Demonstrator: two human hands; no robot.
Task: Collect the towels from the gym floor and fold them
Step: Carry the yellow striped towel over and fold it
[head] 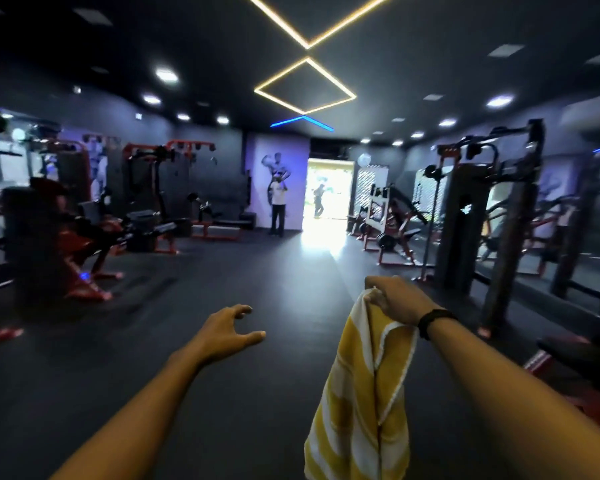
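Towel (pixel 359 393) hangs lengthwise straight down from your right hand (pixel 394 301), which pinches its top corner; your left hand (pixel 227 329), empty with fingers loosely spread, hovers just left of it.

A dim gym hall with a dark rubber floor (pixel 264 271) stretches toward a bright open doorway (pixel 328 195), where daylight spills across the ground. Red-and-black weight machines (pixel 84 216) line the left side, and a plate-loaded press (pixel 388 220) and a tall black cable station (pixel 465 216) stand on the right. Diamond-shaped LED strips (pixel 305 85) and round downlights (pixel 167 75) glow on the black ceiling. A bodybuilder mural (pixel 278 164) marks the far wall, where a person (pixel 278 209) stands.
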